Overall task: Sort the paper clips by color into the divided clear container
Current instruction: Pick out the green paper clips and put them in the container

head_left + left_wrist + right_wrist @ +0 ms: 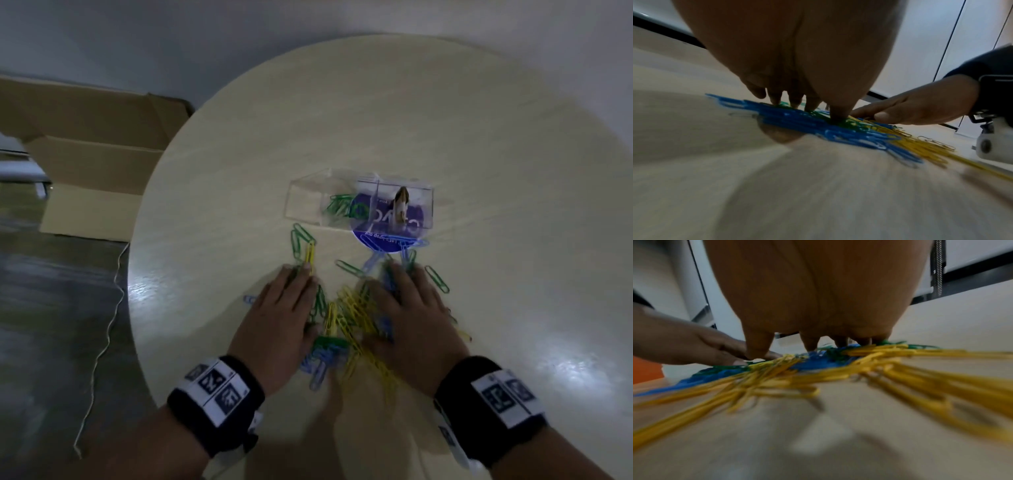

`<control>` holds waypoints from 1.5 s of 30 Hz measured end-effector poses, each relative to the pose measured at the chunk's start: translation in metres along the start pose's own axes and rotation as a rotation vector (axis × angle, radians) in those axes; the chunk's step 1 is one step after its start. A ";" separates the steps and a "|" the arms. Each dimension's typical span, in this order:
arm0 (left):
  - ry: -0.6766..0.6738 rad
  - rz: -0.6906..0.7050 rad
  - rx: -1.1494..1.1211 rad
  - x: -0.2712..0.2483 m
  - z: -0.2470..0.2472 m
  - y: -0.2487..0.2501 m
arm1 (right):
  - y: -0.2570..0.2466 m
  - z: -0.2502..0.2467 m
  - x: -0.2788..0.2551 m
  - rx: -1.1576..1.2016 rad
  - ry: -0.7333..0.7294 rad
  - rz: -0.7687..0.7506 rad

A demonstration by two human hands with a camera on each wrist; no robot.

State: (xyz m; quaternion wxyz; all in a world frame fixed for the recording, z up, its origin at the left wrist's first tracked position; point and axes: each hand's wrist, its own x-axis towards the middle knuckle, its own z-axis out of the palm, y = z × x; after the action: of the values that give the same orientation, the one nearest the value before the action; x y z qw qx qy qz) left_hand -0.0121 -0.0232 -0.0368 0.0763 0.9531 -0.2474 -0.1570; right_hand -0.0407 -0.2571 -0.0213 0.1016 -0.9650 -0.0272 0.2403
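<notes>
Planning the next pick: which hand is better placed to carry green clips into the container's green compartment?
Probably the left hand: its fingers rest beside loose green clips, straight below the container section already holding green. The right hand lies over mixed clips.

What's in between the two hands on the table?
Between the left hand and the right hand lies a mixed pile of paper clips, mostly yellow with green and blue, seen best in the head view.

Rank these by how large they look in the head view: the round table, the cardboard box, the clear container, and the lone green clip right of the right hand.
1. round table
2. cardboard box, though partly cut off
3. clear container
4. green clip
</notes>
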 end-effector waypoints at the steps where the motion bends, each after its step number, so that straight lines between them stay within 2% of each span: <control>1: 0.008 0.000 -0.010 -0.006 0.002 0.000 | -0.003 0.005 -0.007 -0.024 -0.001 -0.027; 7: 0.069 0.079 -0.058 -0.029 -0.001 -0.003 | 0.000 0.012 -0.035 0.047 0.029 -0.182; 9: 0.136 0.086 -0.127 -0.023 -0.008 -0.006 | 0.009 0.008 -0.033 0.134 0.136 -0.192; 10: 0.189 0.065 -0.172 -0.017 -0.013 -0.010 | 0.016 0.006 -0.028 0.200 0.246 -0.171; 12: 0.301 -0.051 -0.229 0.002 -0.024 -0.020 | 0.035 -0.002 -0.015 0.313 0.484 -0.028; 13: 0.325 -0.141 -0.257 0.014 -0.030 -0.025 | 0.045 -0.006 -0.007 0.341 0.548 0.073; 14: 0.329 -0.237 -0.290 0.026 -0.035 -0.030 | 0.053 -0.010 0.000 0.347 0.557 0.165; 16: 0.294 -0.399 -0.317 0.050 -0.045 -0.038 | 0.061 -0.017 0.012 0.334 0.483 0.278; 19: 0.202 -0.495 -0.330 0.074 -0.051 -0.036 | 0.060 -0.020 0.021 0.307 0.388 0.278; 25: 0.139 -0.417 -0.322 0.083 -0.045 -0.030 | 0.059 -0.026 0.024 0.405 0.276 0.380; 28: 0.126 -0.375 -0.288 0.081 -0.048 -0.033 | 0.060 -0.030 0.028 0.426 0.219 0.385; 32: 0.218 -0.183 -0.249 0.087 -0.056 -0.043 | 0.054 -0.037 0.044 0.487 0.327 0.413; 35: 0.180 0.027 -0.181 0.097 -0.055 -0.047 | 0.044 -0.037 0.053 0.456 0.246 0.417; 37: 0.172 0.115 -0.121 0.100 -0.050 -0.051 | 0.041 -0.034 0.052 0.405 0.241 0.393; 40: 0.167 0.079 -0.096 0.099 -0.046 -0.054 | 0.046 -0.032 0.045 0.412 0.272 0.385; 45: 0.105 -0.016 -0.150 0.090 -0.051 -0.052 | 0.050 -0.027 0.035 0.395 0.231 0.330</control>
State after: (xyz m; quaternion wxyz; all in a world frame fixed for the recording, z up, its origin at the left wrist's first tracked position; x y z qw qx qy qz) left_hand 0.1026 -0.0196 -0.0241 0.1593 0.9535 -0.2227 -0.1256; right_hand 0.0034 -0.3069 -0.0247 0.2495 -0.9389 0.1895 0.1428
